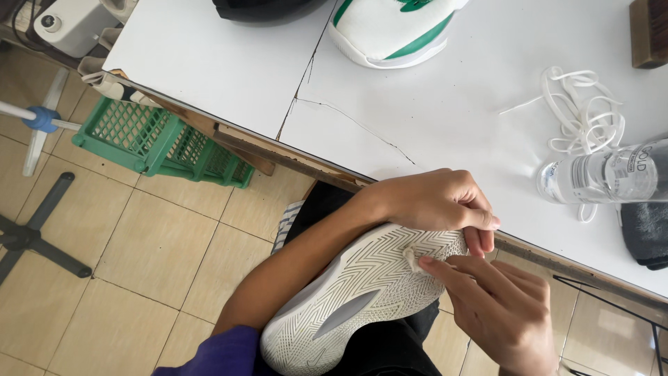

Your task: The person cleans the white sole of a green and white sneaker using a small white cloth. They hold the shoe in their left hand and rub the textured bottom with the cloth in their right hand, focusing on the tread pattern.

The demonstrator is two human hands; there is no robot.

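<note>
Sole-cleaning step: left hand (435,202) grips shoe (362,292) toe, sole up, below worktop (445,104) edge; right hand (501,310) pinches wad (412,259) on tread. Next likely needs firm rubbing.

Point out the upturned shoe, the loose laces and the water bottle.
upturned shoe (362,292): head view, on its patterned sole.
loose laces (584,115): head view, on the tangled loops.
water bottle (602,177): head view, on its clear body.
</note>
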